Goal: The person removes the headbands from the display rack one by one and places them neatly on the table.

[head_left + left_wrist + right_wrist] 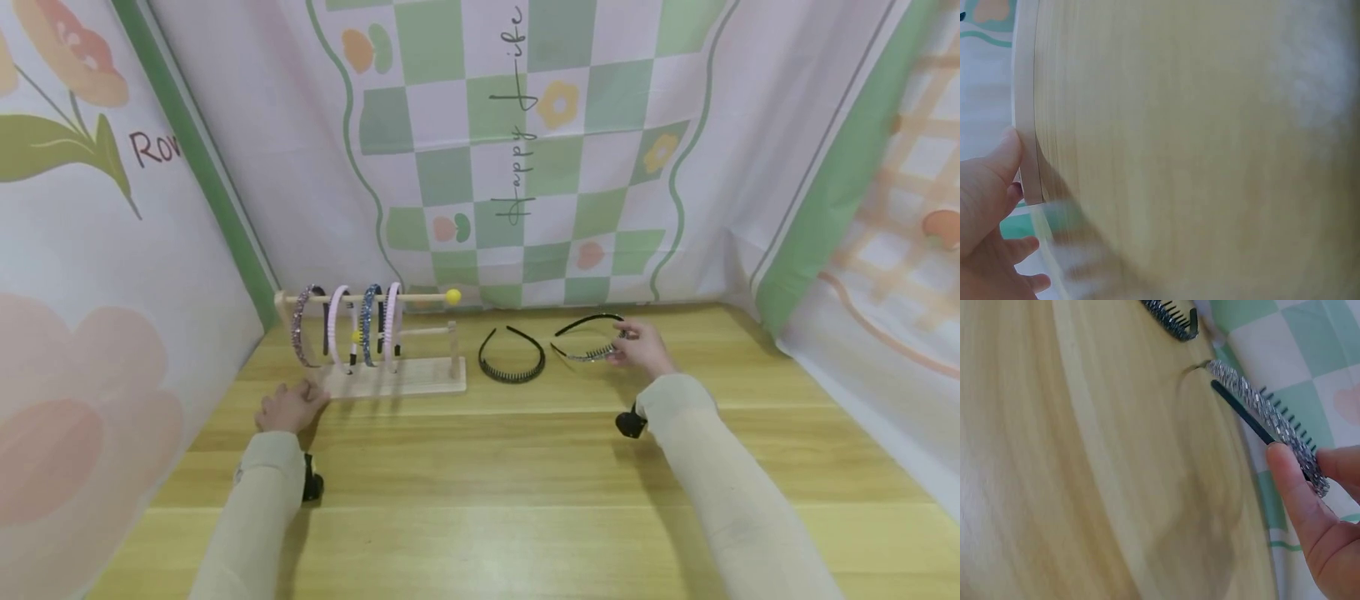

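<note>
My right hand (637, 348) pinches a glittery silver-and-black headband (592, 354) with comb teeth, thumb and fingertips at one end of its sparkly band. The right wrist view shows the sparkly band (1266, 415) slanting over the tabletop. At the left, my left hand (288, 407) grips the near left corner of a wooden headband rack (412, 379); in the left wrist view the thumb presses the base edge (1027, 106). Several headbands, pink (339, 325), blue glittery (367, 321) and rose glittery (300, 325), hang on its upper rod.
A dark toothed headband (512, 375) lies on the wooden table (480, 492) between rack and right hand. The upper rod ends in a yellow knob (453, 296); a lower rod runs beneath it. Printed curtains (517, 167) enclose the table's back and sides.
</note>
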The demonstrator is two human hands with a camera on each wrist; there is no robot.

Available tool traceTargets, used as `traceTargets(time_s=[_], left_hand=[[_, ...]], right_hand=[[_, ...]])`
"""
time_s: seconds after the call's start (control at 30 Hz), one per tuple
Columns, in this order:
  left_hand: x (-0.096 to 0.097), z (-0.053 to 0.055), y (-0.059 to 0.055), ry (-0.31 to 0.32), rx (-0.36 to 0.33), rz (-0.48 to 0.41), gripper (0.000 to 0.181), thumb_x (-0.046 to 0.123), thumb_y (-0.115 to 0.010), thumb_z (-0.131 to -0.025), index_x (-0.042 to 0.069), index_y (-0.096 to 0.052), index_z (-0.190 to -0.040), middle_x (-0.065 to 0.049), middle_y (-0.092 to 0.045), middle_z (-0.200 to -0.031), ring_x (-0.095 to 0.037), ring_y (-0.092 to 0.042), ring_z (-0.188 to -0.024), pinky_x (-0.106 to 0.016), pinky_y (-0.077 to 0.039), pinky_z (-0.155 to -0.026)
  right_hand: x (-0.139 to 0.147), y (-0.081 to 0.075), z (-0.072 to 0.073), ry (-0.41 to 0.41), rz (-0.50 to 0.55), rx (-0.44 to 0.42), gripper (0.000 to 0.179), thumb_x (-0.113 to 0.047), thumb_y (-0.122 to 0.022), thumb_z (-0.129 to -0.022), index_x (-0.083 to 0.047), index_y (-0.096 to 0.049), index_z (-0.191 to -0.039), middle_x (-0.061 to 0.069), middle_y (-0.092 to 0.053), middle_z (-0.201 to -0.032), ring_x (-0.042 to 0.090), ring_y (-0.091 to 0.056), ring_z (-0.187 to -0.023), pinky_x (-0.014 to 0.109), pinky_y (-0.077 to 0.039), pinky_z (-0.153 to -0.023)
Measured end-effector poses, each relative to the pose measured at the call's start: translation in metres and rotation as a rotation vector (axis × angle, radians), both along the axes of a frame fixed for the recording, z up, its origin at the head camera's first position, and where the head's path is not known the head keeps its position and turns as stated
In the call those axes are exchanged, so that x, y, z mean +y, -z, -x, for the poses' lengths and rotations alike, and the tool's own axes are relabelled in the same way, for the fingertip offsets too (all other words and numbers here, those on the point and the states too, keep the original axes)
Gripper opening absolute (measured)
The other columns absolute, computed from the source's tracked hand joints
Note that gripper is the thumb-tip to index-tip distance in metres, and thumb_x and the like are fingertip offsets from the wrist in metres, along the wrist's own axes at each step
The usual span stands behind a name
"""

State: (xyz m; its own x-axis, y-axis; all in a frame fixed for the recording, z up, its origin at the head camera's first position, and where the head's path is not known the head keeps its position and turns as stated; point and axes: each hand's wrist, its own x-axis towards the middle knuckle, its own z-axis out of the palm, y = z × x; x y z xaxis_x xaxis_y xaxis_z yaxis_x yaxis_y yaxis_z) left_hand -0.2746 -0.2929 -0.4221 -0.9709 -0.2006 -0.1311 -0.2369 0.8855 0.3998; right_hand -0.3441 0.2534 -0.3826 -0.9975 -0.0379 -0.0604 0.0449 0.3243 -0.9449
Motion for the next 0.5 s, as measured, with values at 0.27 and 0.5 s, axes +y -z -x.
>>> traceTargets(time_s=[0.27, 0.5], left_hand=[[0.001, -0.001, -0.002, 0.003, -0.009, -0.021, 0.071, 0.054, -0.042, -0.091, 0.005, -0.030, -0.141, -0.037, -0.017, -0.139, -0.058, -0.024, -0.116, -0.069, -0.021, -0.091], [0.000, 0.000, -0.001, 0.008, 0.000, -0.016, 0.070, 0.053, -0.043, -0.091, 0.005, -0.030, -0.140, -0.037, -0.017, -0.139, -0.059, -0.023, -0.116, -0.069, -0.021, -0.091]], right_hand=[[0.005, 0.009, -0.008, -0.044, -0.125, -0.020, 0.037, -0.005, -0.047, -0.095, 0.015, -0.040, -0.126, 0.028, -0.054, -0.096, 0.019, -0.063, -0.063, 0.034, -0.055, -0.065], [0.006, 0.020, -0.005, -0.109, -0.200, -0.091, 0.025, -0.008, -0.049, -0.095, 0.011, -0.050, -0.111, 0.017, -0.057, -0.080, 0.017, -0.058, -0.056, 0.031, -0.053, -0.055]])
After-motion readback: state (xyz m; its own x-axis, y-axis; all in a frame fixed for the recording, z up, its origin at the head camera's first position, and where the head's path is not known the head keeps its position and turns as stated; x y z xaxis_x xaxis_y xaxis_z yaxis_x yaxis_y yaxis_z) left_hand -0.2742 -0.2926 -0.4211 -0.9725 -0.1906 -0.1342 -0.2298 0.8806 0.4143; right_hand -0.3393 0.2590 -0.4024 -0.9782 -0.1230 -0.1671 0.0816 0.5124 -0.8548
